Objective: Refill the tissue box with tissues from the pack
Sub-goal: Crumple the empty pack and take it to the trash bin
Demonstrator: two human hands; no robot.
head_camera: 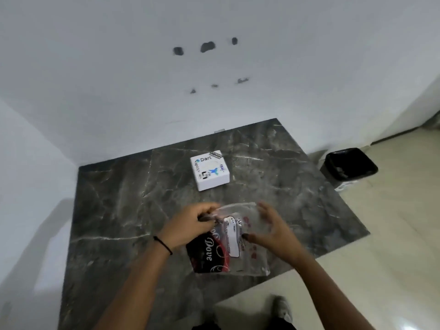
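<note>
With the left hand pinching the pack at its top corner and the right hand spread open on it, near the desk edge w/ the box well beyond, a hard tug could prob rip the film & spill tissues.

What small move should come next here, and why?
Probably pull the pack's top edge open. The left hand pinches that edge, the right hand steadies the plastic, and the white tissue box sits untouched farther back on the marble table.
</note>
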